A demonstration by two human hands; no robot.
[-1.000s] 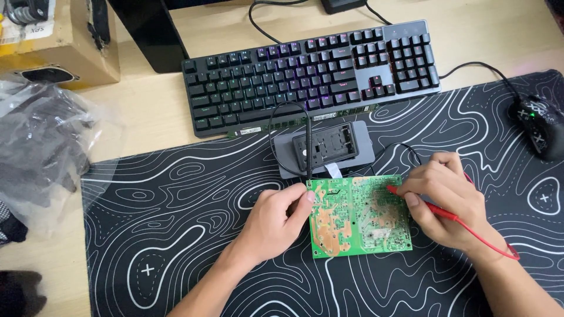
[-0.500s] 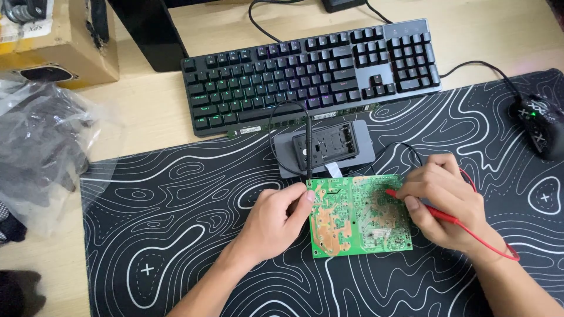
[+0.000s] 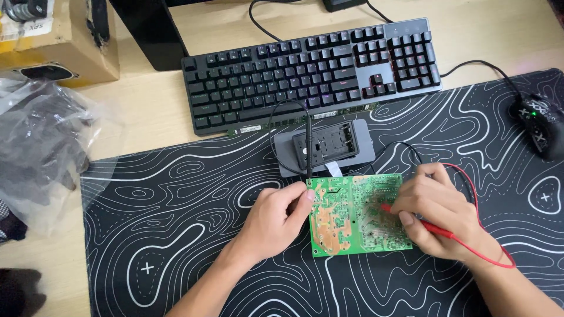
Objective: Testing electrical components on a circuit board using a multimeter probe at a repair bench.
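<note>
A crumpled plastic bag (image 3: 41, 152) lies off the mat's (image 3: 176, 194) left edge. Mid-mat, the left hand (image 3: 276, 223) pinches a black probe (image 3: 308, 154) against the green circuit board (image 3: 357, 214); the right hand (image 3: 437, 214) grips a red probe (image 3: 437, 229) on it. A meter (image 3: 326, 147) sits behind, before the keyboard (image 3: 311, 70).

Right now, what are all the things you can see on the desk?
circuit board: one, green, on the mat between the hands
red probe: one, in the right hand, tip on the board
black probe: one, at the board's top left corner
meter: one, grey, behind the board
keyboard: one, black, behind the meter
mouse: one, black, far right
desk mat: one, black with white lines
plastic bag: one, clear, left
cardboard box: one, brown, top left
left hand: on the board's left edge
right hand: holding the red probe
</note>
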